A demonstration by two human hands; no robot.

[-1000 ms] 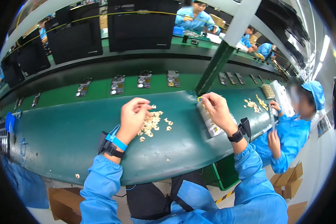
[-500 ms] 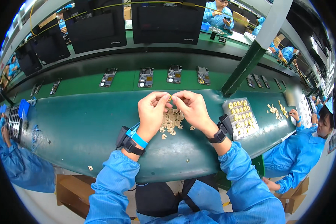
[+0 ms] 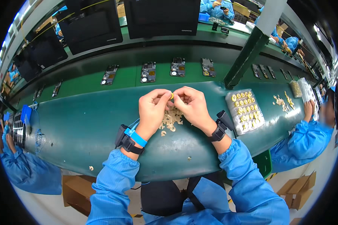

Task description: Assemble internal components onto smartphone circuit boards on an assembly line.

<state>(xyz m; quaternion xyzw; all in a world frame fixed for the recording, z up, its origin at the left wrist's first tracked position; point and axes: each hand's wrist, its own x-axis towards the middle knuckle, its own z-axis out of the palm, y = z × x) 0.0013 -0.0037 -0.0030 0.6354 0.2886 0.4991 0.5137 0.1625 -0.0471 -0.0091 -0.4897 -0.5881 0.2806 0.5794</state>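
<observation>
Yellow ring (image 3: 172,96) held above the counter (image 3: 79,131), near pale crescent pieces (image 3: 172,121). Left hand (image 3: 152,107) pinches it; right hand (image 3: 193,106) close against it (gripping? can't tell). Step: apparently two-handed fingertip work on one ring; next move likely calls for fine control.

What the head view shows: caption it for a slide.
Left hand and right hand hold a yellow part by pale pieces, with a tray at right.

From here I see the long dark-green workbench (image 3: 75,131) with small cream crescent-shaped pieces (image 3: 171,122) heaped midway along, a clear plastic tray (image 3: 232,108) of round yellow parts (image 3: 240,111) toward the right end, one stray cream crescent (image 3: 91,168) by the front edge.
</observation>
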